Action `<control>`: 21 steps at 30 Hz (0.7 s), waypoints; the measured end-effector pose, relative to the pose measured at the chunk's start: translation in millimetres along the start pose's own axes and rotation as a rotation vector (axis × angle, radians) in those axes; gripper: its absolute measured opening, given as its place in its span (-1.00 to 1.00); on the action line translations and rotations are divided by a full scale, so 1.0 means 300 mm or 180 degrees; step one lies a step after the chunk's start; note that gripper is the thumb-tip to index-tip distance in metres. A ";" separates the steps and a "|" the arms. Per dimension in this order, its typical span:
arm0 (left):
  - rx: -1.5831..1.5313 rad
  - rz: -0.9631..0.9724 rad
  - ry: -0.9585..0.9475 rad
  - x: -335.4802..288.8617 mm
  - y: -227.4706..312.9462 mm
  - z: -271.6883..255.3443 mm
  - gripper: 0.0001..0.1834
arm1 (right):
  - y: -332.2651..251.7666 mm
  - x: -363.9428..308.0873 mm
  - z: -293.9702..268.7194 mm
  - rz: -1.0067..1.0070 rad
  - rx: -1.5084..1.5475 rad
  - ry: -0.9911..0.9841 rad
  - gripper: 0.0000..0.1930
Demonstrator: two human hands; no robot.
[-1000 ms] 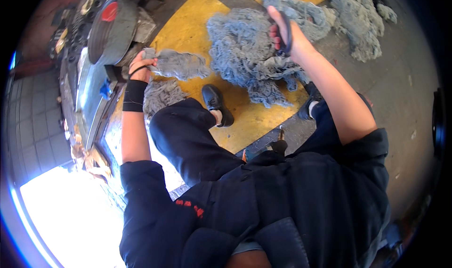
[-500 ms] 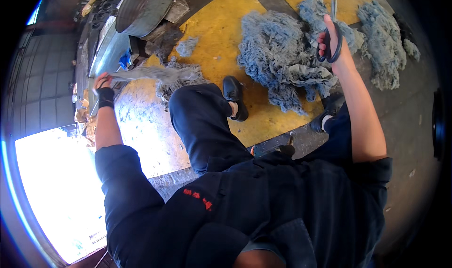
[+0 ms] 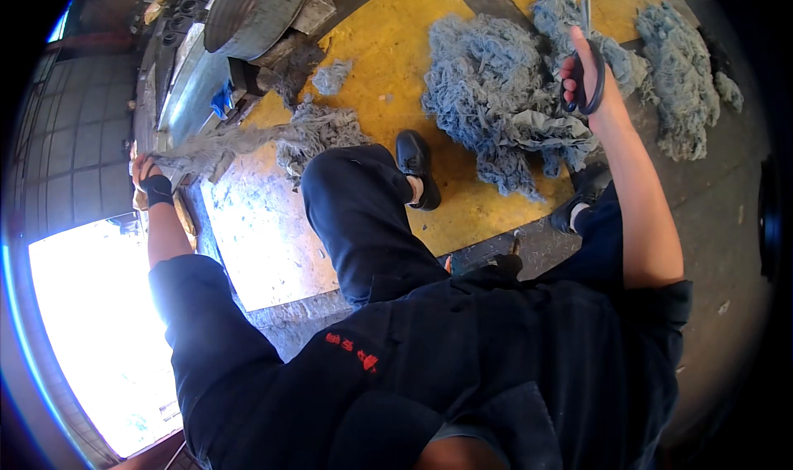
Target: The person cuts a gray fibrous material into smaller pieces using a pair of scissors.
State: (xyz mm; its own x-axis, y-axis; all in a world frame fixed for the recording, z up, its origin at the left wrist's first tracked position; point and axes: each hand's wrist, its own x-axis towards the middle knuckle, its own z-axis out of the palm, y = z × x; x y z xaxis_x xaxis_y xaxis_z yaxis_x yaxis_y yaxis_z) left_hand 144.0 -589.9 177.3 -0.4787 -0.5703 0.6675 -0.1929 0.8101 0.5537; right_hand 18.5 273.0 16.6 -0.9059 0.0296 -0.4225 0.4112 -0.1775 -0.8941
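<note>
Out to the far left, my left hand (image 3: pixel 147 171) is closed on the end of a stretched strip of grey, frayed fibre (image 3: pixel 223 146). The strip runs right to a small grey fibre heap (image 3: pixel 318 140) on the yellow floor plate, beside my knee. My right hand (image 3: pixel 583 73), raised at the right, grips black-handled scissors (image 3: pixel 593 82) with the blades pointing away from me. Behind and below the scissors lies a large tangled blue-grey fibre pile (image 3: pixel 487 82). Part of another fibre clump (image 3: pixel 562 16) shows behind my right hand.
Another fibre heap (image 3: pixel 681 82) lies at the far right. A small tuft (image 3: pixel 332 77) rests on the yellow floor (image 3: pixel 372 49). A large round metal drum (image 3: pixel 252 24) and a blue scrap (image 3: pixel 221 100) are at the upper left. My shoe (image 3: pixel 415 164) is on the plate's middle.
My left hand has moved further left and slightly down, drawing the fibre strip out longer. The right hand with the scissors has stayed nearly in place.
</note>
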 end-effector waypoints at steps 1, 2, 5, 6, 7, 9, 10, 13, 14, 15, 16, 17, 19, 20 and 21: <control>0.0161 0.0086 -0.0054 -0.003 0.002 0.005 -0.68 | 0.001 -0.002 0.006 0.0017 -0.0103 0.0002 -0.35; 0.0323 0.0171 -0.0107 -0.009 0.003 0.006 -0.67 | 0.002 -0.007 0.015 0.0035 -0.0206 0.0002 -0.35; 0.0655 0.0279 -0.0181 -0.001 0.010 -0.014 -0.67 | 0.024 -0.001 0.034 0.0252 -0.0584 -0.0463 -0.32; 0.0806 0.0334 -0.0161 0.005 0.007 -0.050 -0.67 | 0.041 0.001 0.049 0.0358 -0.0715 -0.0734 -0.31; 0.0835 0.0399 -0.0141 0.012 0.016 -0.058 -0.66 | 0.060 -0.015 0.072 0.0554 -0.0883 -0.1123 -0.28; 0.0397 0.0150 -0.0125 0.032 0.041 -0.076 -0.65 | 0.170 -0.050 0.154 0.0970 -0.0657 -0.1521 -0.27; 0.0198 0.0019 -0.0120 0.038 0.051 -0.099 -0.65 | 0.215 -0.077 0.200 0.1140 -0.0734 -0.1701 -0.26; 0.0019 0.0131 -0.0261 0.073 0.101 -0.107 -0.65 | 0.376 -0.114 0.278 0.2152 -0.0798 -0.2235 -0.22; -0.0078 0.0157 -0.0297 0.084 0.123 -0.105 -0.65 | 0.437 -0.120 0.293 0.2377 -0.0873 -0.2287 -0.21; -0.0016 0.0166 -0.0355 0.116 0.134 -0.144 -0.65 | 0.482 -0.125 0.319 0.2502 -0.0861 -0.2414 -0.19; -0.0115 0.0181 -0.0371 0.124 0.152 -0.153 -0.65 | 0.521 -0.135 0.340 0.2640 -0.0840 -0.2500 -0.17; -0.0209 0.0197 -0.0383 0.131 0.171 -0.166 -0.64 | 0.560 -0.144 0.361 0.2720 -0.0664 -0.2525 -0.15; -0.0528 0.0287 -0.0583 0.128 0.298 -0.102 -0.63 | 0.667 -0.138 0.401 0.2948 -0.0296 -0.2515 -0.08; -0.0632 0.0234 -0.0592 0.113 0.353 -0.104 -0.63 | 0.702 -0.135 0.425 0.2988 -0.0205 -0.2428 -0.07; -0.0711 0.0187 -0.0589 0.102 0.397 -0.120 -0.64 | 0.726 -0.129 0.452 0.3030 -0.0115 -0.2371 -0.06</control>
State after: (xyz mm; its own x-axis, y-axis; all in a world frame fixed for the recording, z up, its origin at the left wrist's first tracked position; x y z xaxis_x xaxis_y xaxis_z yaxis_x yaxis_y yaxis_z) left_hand 137.2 -515.8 281.6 -0.6355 -0.4720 0.6110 0.0233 0.7792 0.6263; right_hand 129.3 99.7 -141.7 -0.0703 -0.6740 -0.7354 0.9371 0.2080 -0.2803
